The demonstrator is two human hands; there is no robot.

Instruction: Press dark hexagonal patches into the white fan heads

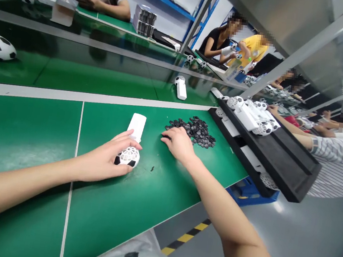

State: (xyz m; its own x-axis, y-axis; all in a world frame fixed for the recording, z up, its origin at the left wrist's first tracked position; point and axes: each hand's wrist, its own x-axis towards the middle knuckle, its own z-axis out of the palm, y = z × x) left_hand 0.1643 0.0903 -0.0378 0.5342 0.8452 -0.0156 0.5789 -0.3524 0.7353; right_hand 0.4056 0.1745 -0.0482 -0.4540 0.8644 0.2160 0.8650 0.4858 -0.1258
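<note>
My left hand (109, 156) is closed around the ball end of a white device. Its round lattice head (128, 156) has black soccer-ball patches, and its flat white handle (136, 127) points away from me on the green table. My palm and fingers cover the left part of the ball. At the left edge of a heap of small flat black pieces (201, 131) is my right hand (179, 143), back upward. Its thumb and index fingertips are drawn close together. Whether a small piece is between them is too small to tell.
Black trays (291, 178) with more white ball-headed devices (252, 114) stand at the right edge. Another such device (181, 88) lies on the green belt (118, 75) beyond the white rail. One loose black bit (152, 168) lies near my hands. Other people sit across and to the right.
</note>
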